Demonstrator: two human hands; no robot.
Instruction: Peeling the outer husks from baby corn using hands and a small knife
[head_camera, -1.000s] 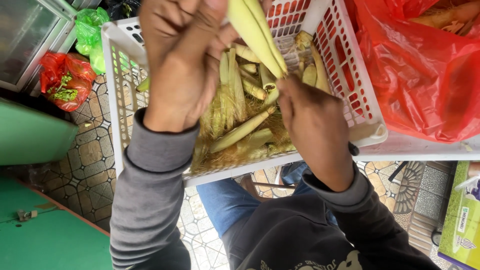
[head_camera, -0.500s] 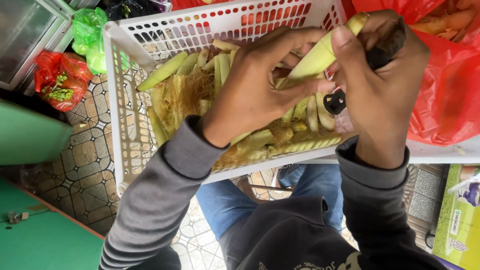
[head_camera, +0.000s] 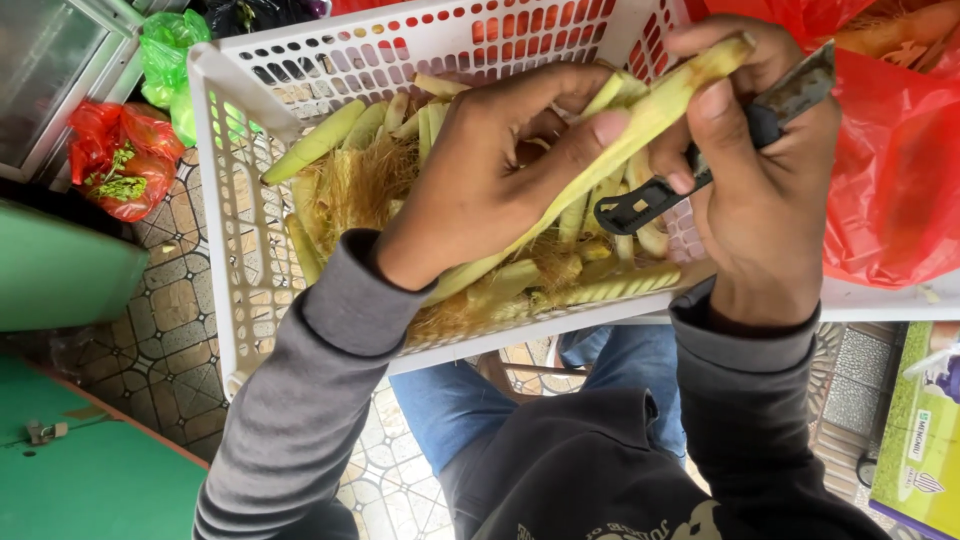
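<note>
Below us we see a patterned tile floor (head_camera: 170, 330), a green surface (head_camera: 90, 480) near left, and a metal-framed glass cabinet (head_camera: 50, 70) far left.

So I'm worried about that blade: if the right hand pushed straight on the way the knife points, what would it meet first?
Probably the red plastic bag: the knife in the right hand points up-right toward it. Depth is unclear, so it might pass above.

light: soft, even daylight is falling from above, fairly bright | shadows: faint ones are lying under the white basket (head_camera: 225, 240) | glare: the red plastic bag (head_camera: 890, 170) is shining with mild highlights | focus: the centre is staying sharp, the knife blade (head_camera: 800, 90) is blurring slightly | edges: wide-angle bending is showing at the frame corners
</note>
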